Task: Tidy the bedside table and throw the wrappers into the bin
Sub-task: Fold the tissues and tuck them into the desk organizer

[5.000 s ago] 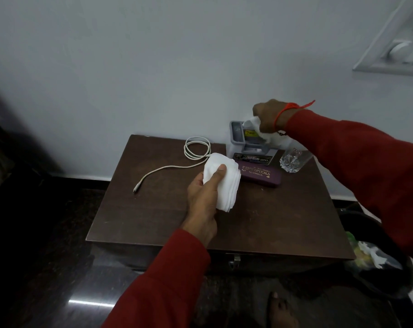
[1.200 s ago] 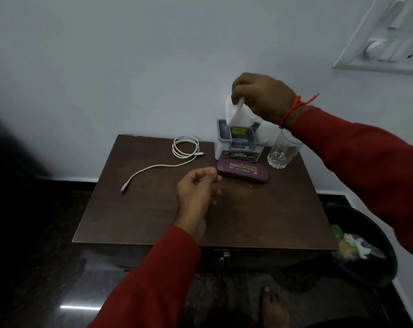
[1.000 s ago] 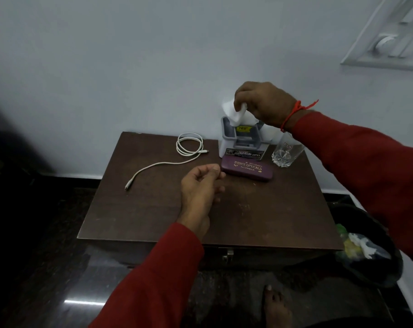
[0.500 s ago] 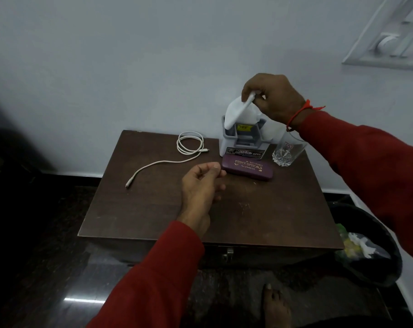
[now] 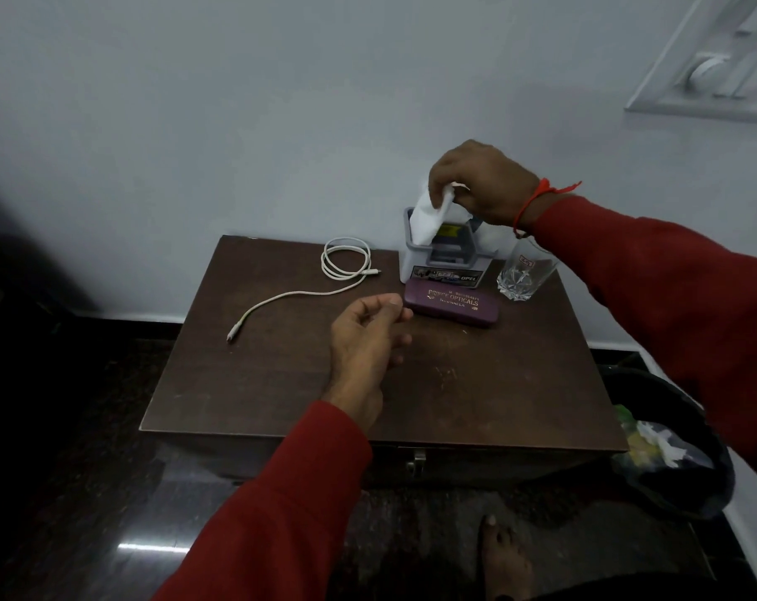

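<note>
My right hand [image 5: 483,182] pinches a white tissue [image 5: 429,216] whose lower end hangs into the left slot of a grey organiser box [image 5: 444,260] at the back of the brown bedside table [image 5: 476,392]. My left hand [image 5: 366,340] hovers over the middle of the table, fingers loosely curled and holding nothing. A purple spectacle case [image 5: 452,303] lies just in front of the box. To the right of the table, on the floor, stands a black bin [image 5: 676,444] with crumpled wrappers inside.
A white charging cable [image 5: 324,279] lies partly coiled on the back left of the table. A clear drinking glass [image 5: 524,273] stands right of the box, under my right wrist. A switch panel [image 5: 715,67] hangs on the wall. My bare foot [image 5: 504,557] is on the dark floor.
Five seconds ago my left hand held folded tissue on the table; now it holds nothing. My right hand has kept working the tissue at the box, dipping and lifting slightly.
</note>
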`<state>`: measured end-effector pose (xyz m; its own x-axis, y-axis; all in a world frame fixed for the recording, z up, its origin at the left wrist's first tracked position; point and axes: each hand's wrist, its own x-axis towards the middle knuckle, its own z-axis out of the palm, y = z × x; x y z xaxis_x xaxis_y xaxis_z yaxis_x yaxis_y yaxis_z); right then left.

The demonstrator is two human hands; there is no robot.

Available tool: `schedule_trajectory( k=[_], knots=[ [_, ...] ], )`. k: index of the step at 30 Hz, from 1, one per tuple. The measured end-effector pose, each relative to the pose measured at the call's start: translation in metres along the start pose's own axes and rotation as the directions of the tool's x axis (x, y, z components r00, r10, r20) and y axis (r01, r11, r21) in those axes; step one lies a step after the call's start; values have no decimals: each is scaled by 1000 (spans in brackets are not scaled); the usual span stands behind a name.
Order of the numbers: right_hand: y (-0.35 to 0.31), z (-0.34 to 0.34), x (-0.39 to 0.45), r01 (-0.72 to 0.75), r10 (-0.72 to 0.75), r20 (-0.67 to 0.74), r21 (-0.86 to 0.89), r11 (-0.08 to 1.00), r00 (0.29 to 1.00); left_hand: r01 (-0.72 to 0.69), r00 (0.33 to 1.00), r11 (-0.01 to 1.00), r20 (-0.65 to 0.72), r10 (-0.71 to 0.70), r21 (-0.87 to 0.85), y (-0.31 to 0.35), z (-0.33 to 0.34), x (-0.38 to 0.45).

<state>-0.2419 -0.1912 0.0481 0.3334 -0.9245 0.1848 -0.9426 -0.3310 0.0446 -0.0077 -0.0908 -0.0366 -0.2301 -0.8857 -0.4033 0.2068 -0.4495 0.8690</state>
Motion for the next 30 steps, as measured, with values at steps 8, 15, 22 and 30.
schedule_trajectory(
  k=[8, 15, 22, 30],
  knots=[
    [-7, 26, 31, -184, 173, 215, 33, 982, 961, 1, 1000, 1000, 2, -1, 8, -1, -2, 2],
    [-5, 40, 23, -242, 228, 131, 101, 965, 965, 8, 1000, 1000, -4, -8, -2, 2, -3, 3],
    [-2, 22, -7, -284, 323, -202, 199, 938, 925, -1, 1000, 1000, -8, 1, 11, 1, -1, 2],
    [22, 40, -145, -731, 842, -383, 435, 526, 379, -8, 1000, 1000, -4, 8, 29, -4, 4, 0]
  ],
)
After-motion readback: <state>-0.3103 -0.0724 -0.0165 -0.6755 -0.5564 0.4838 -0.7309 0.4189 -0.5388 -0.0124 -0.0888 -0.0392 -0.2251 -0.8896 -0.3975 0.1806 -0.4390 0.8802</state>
